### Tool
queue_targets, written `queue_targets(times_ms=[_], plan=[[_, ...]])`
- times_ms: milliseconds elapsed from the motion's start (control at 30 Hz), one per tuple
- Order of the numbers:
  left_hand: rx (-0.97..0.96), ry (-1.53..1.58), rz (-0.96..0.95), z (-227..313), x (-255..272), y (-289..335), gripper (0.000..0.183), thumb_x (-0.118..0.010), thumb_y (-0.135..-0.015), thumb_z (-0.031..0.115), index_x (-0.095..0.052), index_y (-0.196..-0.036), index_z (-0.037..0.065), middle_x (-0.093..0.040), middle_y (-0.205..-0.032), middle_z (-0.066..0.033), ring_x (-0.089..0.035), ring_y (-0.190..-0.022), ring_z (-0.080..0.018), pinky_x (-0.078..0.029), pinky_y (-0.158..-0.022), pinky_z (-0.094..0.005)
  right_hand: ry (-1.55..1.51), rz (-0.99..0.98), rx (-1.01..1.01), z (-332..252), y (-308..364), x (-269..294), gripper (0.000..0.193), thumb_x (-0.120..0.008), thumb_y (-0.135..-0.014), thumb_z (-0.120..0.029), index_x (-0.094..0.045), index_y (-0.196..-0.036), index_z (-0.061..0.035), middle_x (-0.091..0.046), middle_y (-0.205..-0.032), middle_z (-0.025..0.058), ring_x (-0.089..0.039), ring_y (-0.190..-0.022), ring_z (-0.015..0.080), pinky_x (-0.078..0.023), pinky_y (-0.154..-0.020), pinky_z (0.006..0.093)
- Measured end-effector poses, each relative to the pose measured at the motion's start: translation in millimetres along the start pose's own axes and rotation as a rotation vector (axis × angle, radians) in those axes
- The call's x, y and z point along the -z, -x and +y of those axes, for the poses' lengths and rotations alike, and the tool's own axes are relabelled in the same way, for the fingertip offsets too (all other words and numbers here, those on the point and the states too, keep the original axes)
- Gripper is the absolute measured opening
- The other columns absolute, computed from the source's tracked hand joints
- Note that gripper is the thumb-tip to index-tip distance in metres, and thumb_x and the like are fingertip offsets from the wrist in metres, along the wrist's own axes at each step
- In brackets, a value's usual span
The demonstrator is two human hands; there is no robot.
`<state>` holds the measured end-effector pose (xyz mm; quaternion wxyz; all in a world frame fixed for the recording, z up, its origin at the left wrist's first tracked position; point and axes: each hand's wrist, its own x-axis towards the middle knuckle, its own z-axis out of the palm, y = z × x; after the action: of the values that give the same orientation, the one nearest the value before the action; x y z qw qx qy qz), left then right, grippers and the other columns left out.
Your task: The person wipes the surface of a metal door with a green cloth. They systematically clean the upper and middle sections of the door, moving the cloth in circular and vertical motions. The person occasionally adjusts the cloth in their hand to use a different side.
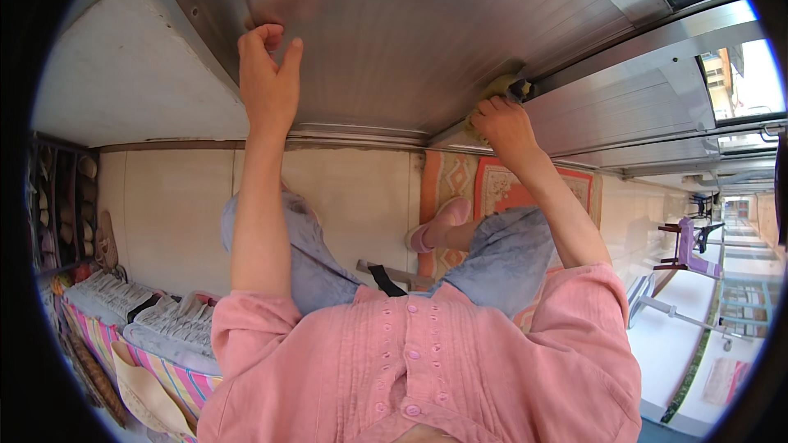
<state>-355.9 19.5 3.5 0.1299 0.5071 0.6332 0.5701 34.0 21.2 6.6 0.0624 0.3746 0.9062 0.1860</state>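
Observation:
Before me stands a brushed metal door panel [377,41] with a narrow ledge along its bottom. My left hand [271,74] is raised at the panel's left side, its fingers curved and the thumb held apart. Nothing shows in it; I cannot tell whether its fingertips touch the metal. At the panel's lower right edge, my right hand [502,123] is closed on a yellowish cleaning cloth [499,84]. The cloth lies against the metal by the door's corner. A small dark piece with a yellow mark shows beside it. Part of the cloth is hidden by my fingers.
Patterned orange mats [538,184] lie on the tiled floor, with my pink shoe [451,217] on one. A shoe rack [70,205] and a striped, covered seat [193,381] stand left. Framed windows [743,74] and a purple chair [688,248] are at right.

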Motion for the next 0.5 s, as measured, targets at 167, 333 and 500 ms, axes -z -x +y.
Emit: queue_targets(times_ms=[167,333,500], plan=[[-0.032,-0.057,0.065,3,-2,2,0.032,-0.072,-0.094,0.020,-0.060,-0.117,0.003,-0.059,-0.118,-0.0094,-0.061,-0.105,-0.0224,-0.049,-0.085,-0.0350,0.324,0.436,-0.104,46,6,143,0.021,-0.067,-0.080,-0.012,-0.071,-0.100,-0.0148,-0.068,-0.114,0.0006,-0.065,-0.107,0.0195,-0.050,-0.092,0.0348],[-0.045,-0.067,0.072,-5,-7,2,0.034,-0.073,-0.094,0.022,-0.060,-0.119,0.003,-0.058,-0.118,-0.0083,-0.058,-0.103,-0.0189,-0.049,-0.086,-0.0334,0.163,0.844,-0.406,78,36,169,0.060,-0.071,-0.073,0.013,-0.072,-0.124,-0.0172,-0.064,-0.123,0.0105,-0.061,-0.115,0.0311,-0.049,-0.099,0.0413],[0.007,-0.081,0.084,0,-10,0,0.037,-0.075,-0.091,0.024,-0.060,-0.117,0.002,-0.058,-0.116,-0.0093,-0.058,-0.098,-0.0212,-0.048,-0.085,-0.0353,0.139,0.622,-0.474,27,26,64,0.052,-0.073,-0.072,0.004,-0.074,-0.117,-0.0220,-0.059,-0.114,0.0092,-0.060,-0.103,0.0306,-0.053,-0.089,0.0397]])
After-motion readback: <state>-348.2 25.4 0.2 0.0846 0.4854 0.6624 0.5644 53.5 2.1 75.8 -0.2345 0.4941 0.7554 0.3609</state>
